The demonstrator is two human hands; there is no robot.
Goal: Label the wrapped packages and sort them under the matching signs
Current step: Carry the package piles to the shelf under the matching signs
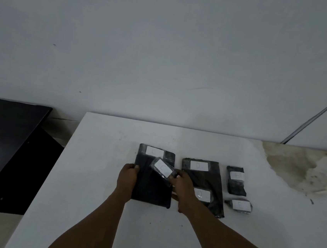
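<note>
- Head view: a white table stands against a pale wall, with 3 groups of black wrapped packages laid on it in a row.
- Left group: a large flat package lies on the table, overlapping a package behind it that bears a white label marked C.
- The left hand grips the large flat package at its left edge, thumb curled over the top.
- The right hand pinches a small package, tilted, with its own C label, held over the large one.
- Middle group: a long package with a D label near its far end and a second D label near the right wrist; whether that second label sits on a separate package I cannot tell.
- Right group: 2 small packages, the farther one upright in the frame, the nearer one lying crosswise; their letters are too blurred to read.
- A dark table stands to the left, apart from the white one.
- A brownish stain marks the white table's far right corner.
</note>
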